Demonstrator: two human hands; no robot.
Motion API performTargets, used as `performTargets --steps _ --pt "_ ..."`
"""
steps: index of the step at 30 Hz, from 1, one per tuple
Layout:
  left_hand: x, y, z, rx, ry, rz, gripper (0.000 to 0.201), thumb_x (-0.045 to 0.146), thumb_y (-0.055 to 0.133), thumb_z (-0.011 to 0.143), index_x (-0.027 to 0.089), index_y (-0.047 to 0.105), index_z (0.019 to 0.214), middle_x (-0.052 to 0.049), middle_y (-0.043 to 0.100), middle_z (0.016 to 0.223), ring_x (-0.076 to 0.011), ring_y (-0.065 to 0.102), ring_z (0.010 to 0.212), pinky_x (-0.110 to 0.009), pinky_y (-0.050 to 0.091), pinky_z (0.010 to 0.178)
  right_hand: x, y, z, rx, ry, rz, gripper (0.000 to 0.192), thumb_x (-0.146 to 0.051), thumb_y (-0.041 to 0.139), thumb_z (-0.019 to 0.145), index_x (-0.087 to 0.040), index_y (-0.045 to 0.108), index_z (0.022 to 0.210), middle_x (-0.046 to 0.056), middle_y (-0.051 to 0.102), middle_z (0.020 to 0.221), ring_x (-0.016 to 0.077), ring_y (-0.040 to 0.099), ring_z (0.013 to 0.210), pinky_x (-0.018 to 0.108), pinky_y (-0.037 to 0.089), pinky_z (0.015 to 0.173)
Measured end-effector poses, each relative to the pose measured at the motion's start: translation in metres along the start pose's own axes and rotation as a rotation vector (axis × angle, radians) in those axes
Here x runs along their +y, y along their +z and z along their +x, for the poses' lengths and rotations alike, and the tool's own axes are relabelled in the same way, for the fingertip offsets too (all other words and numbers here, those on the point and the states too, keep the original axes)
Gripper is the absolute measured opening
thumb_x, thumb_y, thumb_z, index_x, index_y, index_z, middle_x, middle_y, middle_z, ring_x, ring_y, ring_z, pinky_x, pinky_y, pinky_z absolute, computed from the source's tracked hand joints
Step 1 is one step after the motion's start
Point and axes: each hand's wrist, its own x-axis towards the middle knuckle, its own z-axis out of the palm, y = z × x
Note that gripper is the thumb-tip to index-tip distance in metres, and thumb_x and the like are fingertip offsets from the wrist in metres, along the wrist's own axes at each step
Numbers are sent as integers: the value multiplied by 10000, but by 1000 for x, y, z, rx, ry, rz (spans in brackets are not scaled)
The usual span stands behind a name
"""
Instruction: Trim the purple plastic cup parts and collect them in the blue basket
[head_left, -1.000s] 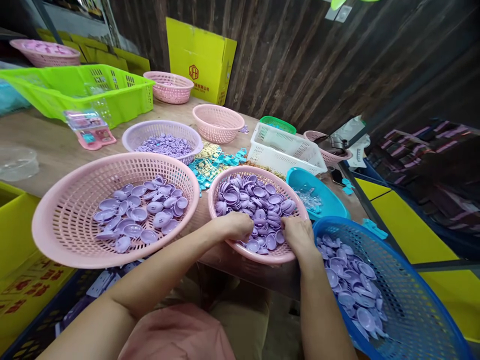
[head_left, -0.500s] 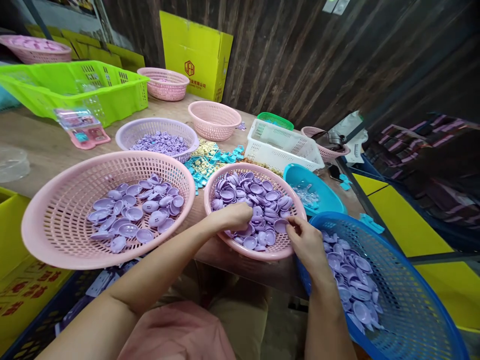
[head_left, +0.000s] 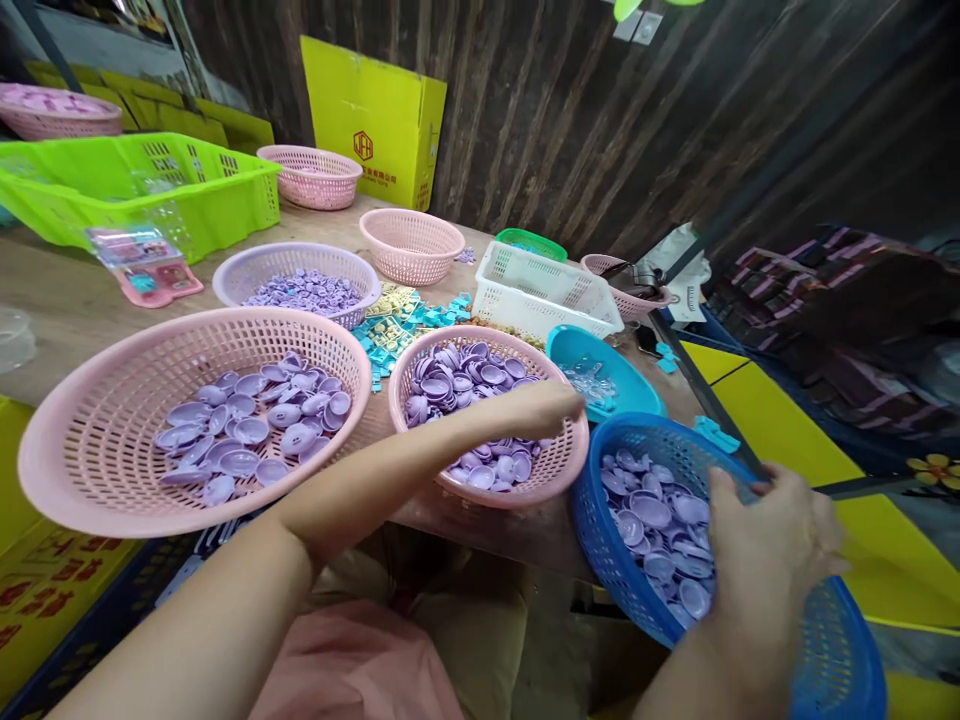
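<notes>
My left hand [head_left: 549, 404] reaches across the small pink basket [head_left: 487, 497] of purple dish-shaped pieces [head_left: 457, 380]. Its fingers are closed together near the basket's right rim, and what they hold is hidden. My right hand [head_left: 765, 560] hovers over the far side of the blue basket [head_left: 592, 540], which holds more purple pieces [head_left: 652, 510]. I see the back of this hand with its fingers curled by the rim; their contents are hidden.
A large pink basket [head_left: 75, 480] with purple pieces sits at the left, a lilac basket [head_left: 240, 275] behind it. Teal and yellow parts [head_left: 420, 320], a turquoise bowl [head_left: 570, 345], a white basket [head_left: 540, 290], a green crate [head_left: 187, 190] and a yellow box [head_left: 375, 120] stand further back.
My right hand left the small pink basket and swung right over the blue basket. My left hand slid across the pink basket toward its right rim.
</notes>
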Motion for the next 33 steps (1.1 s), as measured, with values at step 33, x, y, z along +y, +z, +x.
performTargets --steps 33 --pt "7 13 -4 25 -19 -401 188 263 455 817 127 537 917 -37 628 804 -115 574 716 -194 413 620 -35 35 4 -297 -375 121 335 -152 343 750 -139 589 978 151 629 869 269 565 820 343 387 680"
